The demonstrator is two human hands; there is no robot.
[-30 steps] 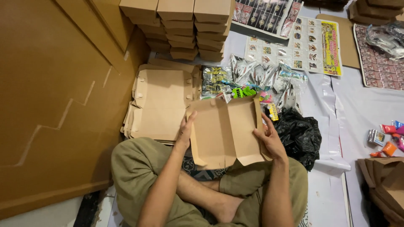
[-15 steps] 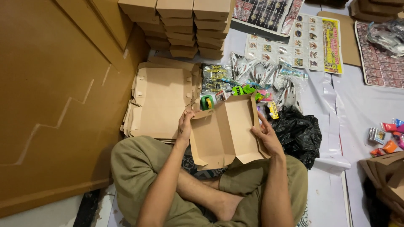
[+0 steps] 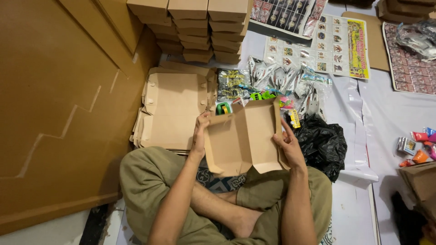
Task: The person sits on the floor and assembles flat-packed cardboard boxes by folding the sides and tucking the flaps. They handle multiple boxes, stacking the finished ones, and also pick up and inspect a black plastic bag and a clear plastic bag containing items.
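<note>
We sit cross-legged on the floor with a flat brown cardboard box blank [image 3: 243, 138] held open above our lap, between our two hands. Our left hand [image 3: 200, 134] grips the blank's left edge, fingers curled over the folded-up flap at its upper left corner, thumb side toward us. Our right hand [image 3: 287, 145] clasps the right edge, fingers spread along the side panel and pressing it upward. The hands are well apart, one on each side of the blank, both closed on the cardboard, and the blank's near edge hangs over our knees in olive trousers [image 3: 150, 186]. Just to the left of the blank, touching our left knee, lies a stack of unfolded cardboard blanks [image 3: 175, 109] on the floor. Beyond that stack, at the far edge of the floor space, stand columns of finished folded boxes [image 3: 195, 27]. Directly past the blank's far edge lie a heap of shiny foil packets [image 3: 277, 81] and a green tape dispenser [image 3: 223, 108], the dispenser just beside the blank's upper left flap. A crumpled black plastic bag [image 3: 322, 143] sits just right of our right hand. Printed sheets [image 3: 336, 43] lie on the pale floor covering farther off, and small coloured items [image 3: 420, 145] cluster near the right edge.
</note>
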